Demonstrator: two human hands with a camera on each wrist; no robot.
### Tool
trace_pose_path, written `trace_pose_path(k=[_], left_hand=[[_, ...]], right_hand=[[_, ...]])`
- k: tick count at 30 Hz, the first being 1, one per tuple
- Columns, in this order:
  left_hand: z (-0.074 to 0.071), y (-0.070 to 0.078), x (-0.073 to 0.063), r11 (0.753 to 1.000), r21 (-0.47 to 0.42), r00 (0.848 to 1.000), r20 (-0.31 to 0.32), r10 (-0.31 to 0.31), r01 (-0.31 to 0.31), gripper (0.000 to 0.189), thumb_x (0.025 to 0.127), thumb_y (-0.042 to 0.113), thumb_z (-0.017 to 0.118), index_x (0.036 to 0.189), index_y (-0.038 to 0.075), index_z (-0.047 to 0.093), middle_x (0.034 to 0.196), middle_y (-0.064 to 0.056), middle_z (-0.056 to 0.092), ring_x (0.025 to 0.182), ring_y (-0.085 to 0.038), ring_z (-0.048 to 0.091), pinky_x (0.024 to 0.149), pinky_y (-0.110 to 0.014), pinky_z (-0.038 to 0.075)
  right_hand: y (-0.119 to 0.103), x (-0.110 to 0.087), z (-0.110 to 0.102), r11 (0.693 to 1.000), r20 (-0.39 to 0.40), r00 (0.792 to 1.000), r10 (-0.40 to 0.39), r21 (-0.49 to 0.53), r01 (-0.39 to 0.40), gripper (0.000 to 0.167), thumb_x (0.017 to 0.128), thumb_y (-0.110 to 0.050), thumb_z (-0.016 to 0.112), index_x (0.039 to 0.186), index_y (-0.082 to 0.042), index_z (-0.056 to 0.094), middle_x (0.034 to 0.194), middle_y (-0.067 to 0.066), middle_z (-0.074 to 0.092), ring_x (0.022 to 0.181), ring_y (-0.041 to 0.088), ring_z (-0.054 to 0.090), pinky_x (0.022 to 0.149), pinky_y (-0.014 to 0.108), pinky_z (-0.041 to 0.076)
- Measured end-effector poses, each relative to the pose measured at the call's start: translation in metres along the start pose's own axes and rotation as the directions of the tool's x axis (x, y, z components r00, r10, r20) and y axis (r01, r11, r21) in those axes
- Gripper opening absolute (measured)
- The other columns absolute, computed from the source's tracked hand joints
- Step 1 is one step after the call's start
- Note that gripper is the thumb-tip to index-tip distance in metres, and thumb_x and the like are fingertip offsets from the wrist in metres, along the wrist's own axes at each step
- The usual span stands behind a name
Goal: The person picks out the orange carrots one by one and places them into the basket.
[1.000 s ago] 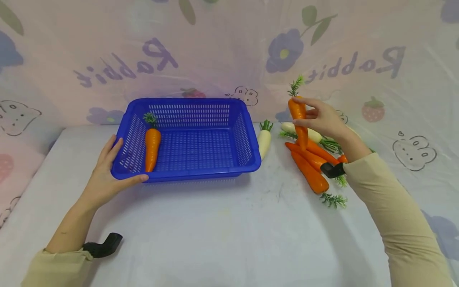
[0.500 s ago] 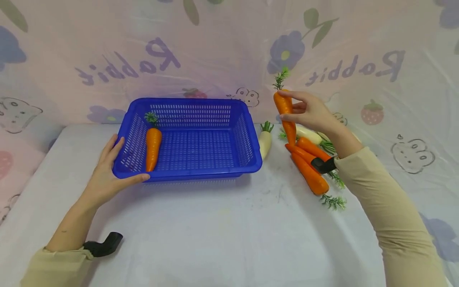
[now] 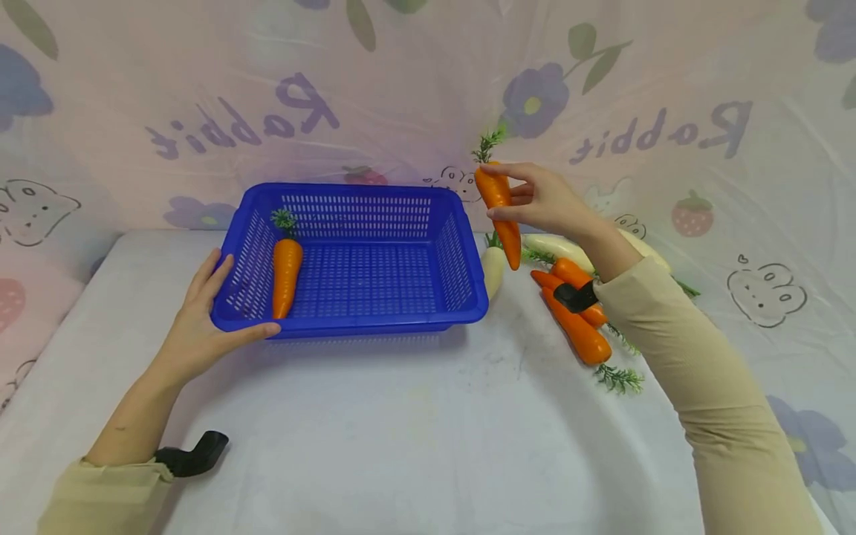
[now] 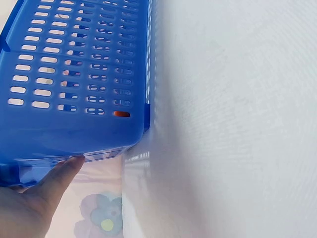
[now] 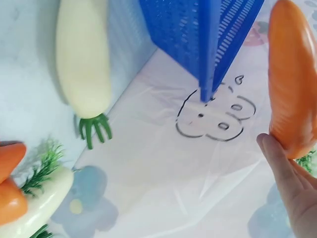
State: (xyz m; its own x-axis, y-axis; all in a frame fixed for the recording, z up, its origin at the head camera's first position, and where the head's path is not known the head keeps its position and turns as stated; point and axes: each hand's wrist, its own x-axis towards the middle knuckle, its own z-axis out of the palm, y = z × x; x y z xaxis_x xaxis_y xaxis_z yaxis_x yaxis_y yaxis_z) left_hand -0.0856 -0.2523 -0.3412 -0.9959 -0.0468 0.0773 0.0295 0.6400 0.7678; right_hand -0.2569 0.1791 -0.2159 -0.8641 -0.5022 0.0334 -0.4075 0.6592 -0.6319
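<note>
My right hand (image 3: 545, 197) pinches an orange carrot (image 3: 498, 204) with a green leafy top. In the head view it hangs tip down, just right of the blue plastic basket (image 3: 374, 323). My left hand (image 3: 194, 327) spreads around the basket's front left corner, thumb along the front rim and fingers against the left side. The left wrist view shows a straight finger (image 4: 62, 176) at the basket's outer wall. Inside the basket, another carrot (image 3: 286, 279) lies along the left side. From the right wrist, the held carrot (image 5: 292, 74) shows at the right edge.
A white radish (image 3: 493, 271) lies beside the basket's right wall. Farther right, several carrots (image 3: 578, 331) lie in a pile, with more white radishes (image 3: 558, 249) behind, partly covered by my right arm. A patterned cloth (image 3: 401, 89) hangs behind the white tabletop (image 3: 401, 423).
My right hand has carried the carrot left from above the carrot pile to near the basket's right side. My left hand and the basket have stayed in place.
</note>
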Motion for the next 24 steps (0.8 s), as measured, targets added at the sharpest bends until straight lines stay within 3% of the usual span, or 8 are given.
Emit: trace_pose_path(k=[10,17,24], left_hand=[[-0.001,0.0,-0.001,1.0,-0.016,1.0,0.003,-0.003,0.003,0.113,0.075,0.033,0.081,0.156,0.021,0.003,0.162,-0.001,-0.013,0.146,-0.044,-0.006,0.105,-0.077,0.005],[-0.001,0.0,-0.002,1.0,-0.001,1.0,-0.005,-0.004,0.004,0.113,0.075,0.035,0.081,0.156,0.02,0.002,0.162,-0.004,-0.012,0.145,-0.046,-0.006,0.105,-0.077,0.006],[-0.001,0.002,-0.003,1.0,-0.011,1.0,0.003,-0.009,0.009,0.114,0.075,0.035,0.081,0.156,0.021,0.002,0.162,-0.003,-0.013,0.145,-0.046,-0.006,0.105,-0.077,0.006]], right_hand=[[-0.016,0.019,0.011,0.997,0.028,0.997,-0.076,-0.008,0.077,0.064,0.087,-0.02,0.071,0.145,-0.023,0.045,0.149,0.006,0.04,0.122,0.035,0.055,0.096,0.044,0.052],[-0.034,0.036,0.02,0.99,0.051,0.99,-0.135,0.04,0.133,0.064,0.086,-0.015,0.072,0.144,-0.019,0.046,0.151,0.007,0.039,0.123,0.036,0.054,0.1,0.043,0.049],[-0.048,0.051,0.031,0.988,0.098,0.984,-0.148,0.064,0.143,0.064,0.086,-0.016,0.071,0.144,-0.019,0.046,0.148,0.008,0.042,0.121,0.032,0.057,0.094,0.041,0.054]])
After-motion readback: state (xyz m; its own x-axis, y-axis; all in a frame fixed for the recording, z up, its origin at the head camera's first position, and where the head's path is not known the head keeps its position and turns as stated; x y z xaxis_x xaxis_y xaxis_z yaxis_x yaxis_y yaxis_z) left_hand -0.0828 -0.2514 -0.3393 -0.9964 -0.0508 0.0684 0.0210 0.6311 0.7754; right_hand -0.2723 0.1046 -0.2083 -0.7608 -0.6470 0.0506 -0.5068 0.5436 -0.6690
